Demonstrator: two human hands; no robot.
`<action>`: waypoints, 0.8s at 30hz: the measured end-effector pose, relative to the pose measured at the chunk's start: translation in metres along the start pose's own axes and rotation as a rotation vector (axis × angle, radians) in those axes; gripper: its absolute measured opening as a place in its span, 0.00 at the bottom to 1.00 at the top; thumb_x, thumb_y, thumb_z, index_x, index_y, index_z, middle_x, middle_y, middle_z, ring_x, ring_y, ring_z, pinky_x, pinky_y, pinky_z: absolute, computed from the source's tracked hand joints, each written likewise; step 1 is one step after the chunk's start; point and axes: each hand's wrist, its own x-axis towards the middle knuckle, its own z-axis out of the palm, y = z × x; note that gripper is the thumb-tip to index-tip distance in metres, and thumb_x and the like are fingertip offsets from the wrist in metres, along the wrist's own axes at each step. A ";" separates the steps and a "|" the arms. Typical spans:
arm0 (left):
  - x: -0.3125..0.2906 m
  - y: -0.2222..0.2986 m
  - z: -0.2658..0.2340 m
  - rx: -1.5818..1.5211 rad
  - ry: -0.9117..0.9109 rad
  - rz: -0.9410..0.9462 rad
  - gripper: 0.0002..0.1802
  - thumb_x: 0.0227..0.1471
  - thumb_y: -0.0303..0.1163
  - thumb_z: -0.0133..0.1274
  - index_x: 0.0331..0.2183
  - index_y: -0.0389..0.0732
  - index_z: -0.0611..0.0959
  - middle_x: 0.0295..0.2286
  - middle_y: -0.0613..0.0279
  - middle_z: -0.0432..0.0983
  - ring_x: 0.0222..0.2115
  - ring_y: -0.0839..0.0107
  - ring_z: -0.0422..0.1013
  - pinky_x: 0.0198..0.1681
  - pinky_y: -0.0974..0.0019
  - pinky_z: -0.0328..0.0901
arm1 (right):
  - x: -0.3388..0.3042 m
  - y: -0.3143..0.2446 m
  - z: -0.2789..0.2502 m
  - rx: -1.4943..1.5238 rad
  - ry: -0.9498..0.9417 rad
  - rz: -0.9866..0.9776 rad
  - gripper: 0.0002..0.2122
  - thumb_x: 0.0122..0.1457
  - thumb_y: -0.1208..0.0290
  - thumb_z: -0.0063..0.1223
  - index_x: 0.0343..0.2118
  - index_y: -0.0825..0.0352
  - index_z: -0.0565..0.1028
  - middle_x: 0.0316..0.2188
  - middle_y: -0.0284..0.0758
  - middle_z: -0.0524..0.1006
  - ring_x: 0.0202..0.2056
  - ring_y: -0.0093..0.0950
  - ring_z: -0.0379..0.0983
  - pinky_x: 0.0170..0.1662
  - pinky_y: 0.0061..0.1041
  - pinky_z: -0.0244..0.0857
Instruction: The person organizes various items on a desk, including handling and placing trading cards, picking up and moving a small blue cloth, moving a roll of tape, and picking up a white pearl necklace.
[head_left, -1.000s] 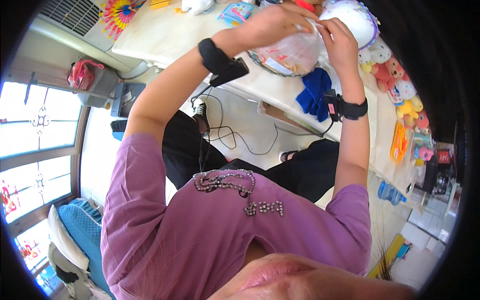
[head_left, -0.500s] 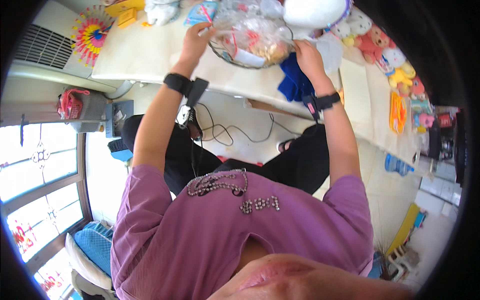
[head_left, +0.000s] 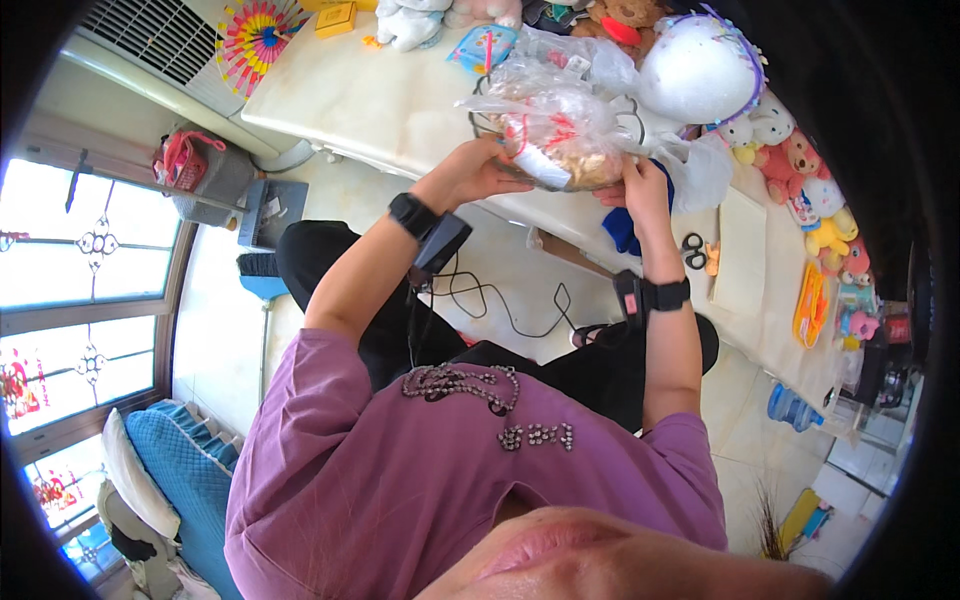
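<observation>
A round, dark-rimmed basket (head_left: 475, 122) heaped with clear plastic bags (head_left: 545, 90) is at the table's front edge; I cannot tell what it is made of. Through the plastic show red ties, a white slip (head_left: 542, 168) and pale tan pieces (head_left: 590, 168). My left hand (head_left: 482, 172) grips the near left side of the basket, fingers curled under it. On the near right side, my right hand (head_left: 640, 188) is closed on the rim. Dark blue cloth (head_left: 625, 228) hangs over the table edge beside my right hand.
White plush toy (head_left: 700, 70) and a translucent bag (head_left: 700, 165) lie right of the basket. Scissors (head_left: 693, 250), a cream board (head_left: 738, 255) and an orange item (head_left: 810, 305) are farther right. Plush toys line the back. A black cable (head_left: 500, 305) loops across the floor.
My hands have shifted from the basket's upper sides to its near side, lower down. The basket looks tilted and nearer to me. The whole view has moved, so scissors now show.
</observation>
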 end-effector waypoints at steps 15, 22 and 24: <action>-0.144 0.156 -0.138 -0.124 0.463 0.487 0.25 0.43 0.20 0.40 0.46 0.23 0.57 0.45 0.33 0.58 0.46 0.37 0.59 0.51 0.44 0.58 | 0.026 -0.039 0.153 -0.040 -0.549 -0.246 0.20 0.59 0.68 0.41 0.53 0.71 0.58 0.34 0.41 0.75 0.32 0.26 0.73 0.36 0.21 0.67; -0.162 0.224 -0.239 -0.140 0.587 0.538 0.25 0.44 0.20 0.38 0.44 0.19 0.53 0.47 0.29 0.54 0.48 0.35 0.56 0.53 0.42 0.55 | 0.023 -0.015 0.151 -0.225 -0.605 -0.089 0.16 0.57 0.74 0.40 0.49 0.73 0.63 0.31 0.38 0.75 0.31 0.23 0.73 0.35 0.20 0.66; -0.157 0.233 -0.249 -0.176 0.589 0.534 0.25 0.44 0.20 0.37 0.44 0.18 0.53 0.47 0.29 0.54 0.48 0.35 0.55 0.54 0.42 0.54 | 0.023 -0.014 0.152 -0.274 -0.642 -0.057 0.16 0.58 0.73 0.40 0.49 0.72 0.64 0.33 0.38 0.75 0.32 0.22 0.72 0.37 0.20 0.66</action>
